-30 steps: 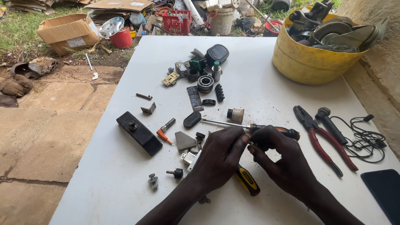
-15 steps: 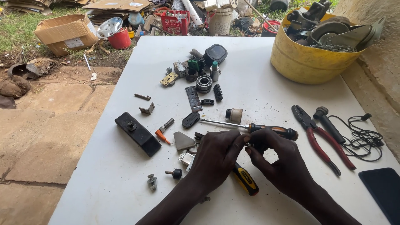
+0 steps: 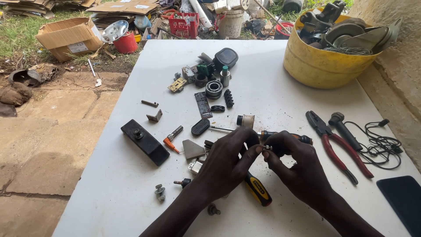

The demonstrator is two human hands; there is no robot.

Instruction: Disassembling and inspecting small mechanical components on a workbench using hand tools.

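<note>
The small part (image 3: 266,148) pinched between the fingers (image 3: 252,154) of both hands is too tiny and covered to identify. Beneath the left hand (image 3: 226,164), the yellow-handled screwdriver (image 3: 258,189) hides its shaft. Far right of the fingers, a dark flat slab (image 3: 401,199) runs off the frame edge.

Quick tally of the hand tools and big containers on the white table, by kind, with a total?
Screwdrivers: 2, one with a yellow-and-black handle under the hands, one with a dark handle behind them
Red-handled pliers: 1
Black-handled tool beside the pliers: 1
Yellow tub of metal parts: 1
Total: 5
</note>
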